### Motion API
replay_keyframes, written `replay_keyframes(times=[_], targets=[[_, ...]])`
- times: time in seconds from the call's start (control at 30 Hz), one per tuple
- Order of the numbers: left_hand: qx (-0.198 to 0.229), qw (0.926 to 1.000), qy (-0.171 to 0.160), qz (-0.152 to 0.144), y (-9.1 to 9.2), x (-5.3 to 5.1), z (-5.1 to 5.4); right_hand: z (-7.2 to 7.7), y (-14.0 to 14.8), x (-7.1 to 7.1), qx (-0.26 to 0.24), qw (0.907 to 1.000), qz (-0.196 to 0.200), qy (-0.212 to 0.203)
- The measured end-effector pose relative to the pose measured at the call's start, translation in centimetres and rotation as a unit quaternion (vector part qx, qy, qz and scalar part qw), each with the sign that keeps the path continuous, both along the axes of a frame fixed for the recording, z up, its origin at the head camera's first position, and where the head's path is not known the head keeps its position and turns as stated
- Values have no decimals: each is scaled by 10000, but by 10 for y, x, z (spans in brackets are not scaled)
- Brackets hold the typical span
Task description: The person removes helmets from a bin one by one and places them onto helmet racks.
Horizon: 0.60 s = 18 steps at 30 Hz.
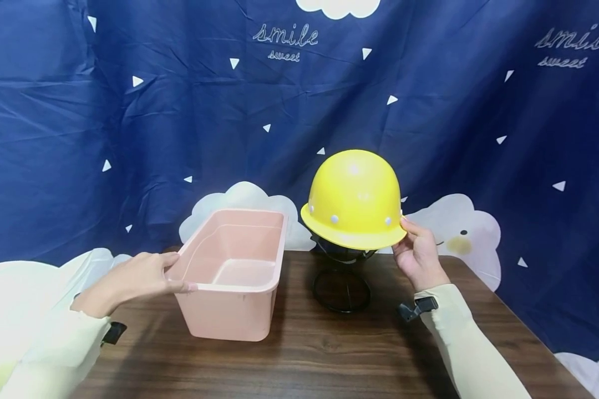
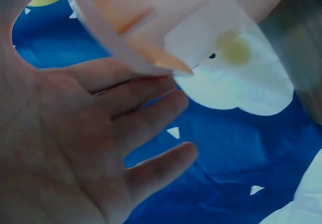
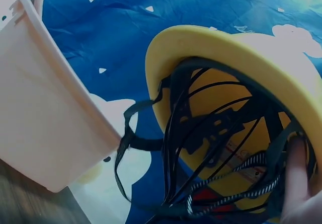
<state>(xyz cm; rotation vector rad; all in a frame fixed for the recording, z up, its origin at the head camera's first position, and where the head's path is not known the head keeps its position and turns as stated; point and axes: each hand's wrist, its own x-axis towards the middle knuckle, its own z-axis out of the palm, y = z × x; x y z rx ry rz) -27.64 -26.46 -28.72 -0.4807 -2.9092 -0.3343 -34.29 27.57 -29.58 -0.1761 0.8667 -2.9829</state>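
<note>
A yellow hard hat (image 1: pixel 355 194) with pale rivets sits over a black wire stand (image 1: pixel 341 309), whose round base is on the table. At its right edge, my right hand (image 1: pixel 419 255) pinches the brim. From below, in the right wrist view, black webbing (image 3: pixel 221 123) and a chin strap (image 3: pixel 121 158) show inside the hat, with my thumb or finger reaching under the brim. My left hand (image 1: pixel 135 280) holds the near left corner of a pink plastic bin (image 1: pixel 224 313), its fingers fairly straight against the rim. The bin is upright and nothing shows inside it.
Both things are on a dark wooden table (image 1: pixel 324 360), the bin left of the hard hat with a gap between. Behind hangs a navy cloth (image 1: pixel 179 111) printed with clouds and white triangles. The table's right edge slants past my right forearm.
</note>
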Motion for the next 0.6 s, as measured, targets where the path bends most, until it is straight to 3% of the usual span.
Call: replay_keyframes(times=[0.1, 0.17, 0.27, 0.33, 0.4, 0.5, 0.57, 0.6], targets=[[-107, 9997, -201, 46, 4, -6, 9, -1, 2, -1, 86, 9993, -272, -234], [-209, 9995, -165, 149, 7, -11, 15, -3, 6, -3, 220, 9981, -506, -280], [-276, 9990, 171, 291, 14, -18, 21, -3, 12, -3, 589, 9909, -1141, -402], [-240, 9975, 547, 366, 18, -21, 26, 1, 16, -2, 893, 9801, -1704, -496], [-112, 9945, 955, 411, 24, -23, 32, 10, 19, 2, 1254, 9641, -2278, -537], [89, 9884, 1465, 384, 32, -27, 43, 30, 20, 8, 2261, 9282, -2952, -115], [161, 9842, 1731, 329, 38, -30, 52, 44, 19, 13, 3193, 8896, -3241, 407], [181, 9825, 1827, 309, 41, -32, 57, 51, 18, 15, 3742, 8616, -3362, 682]])
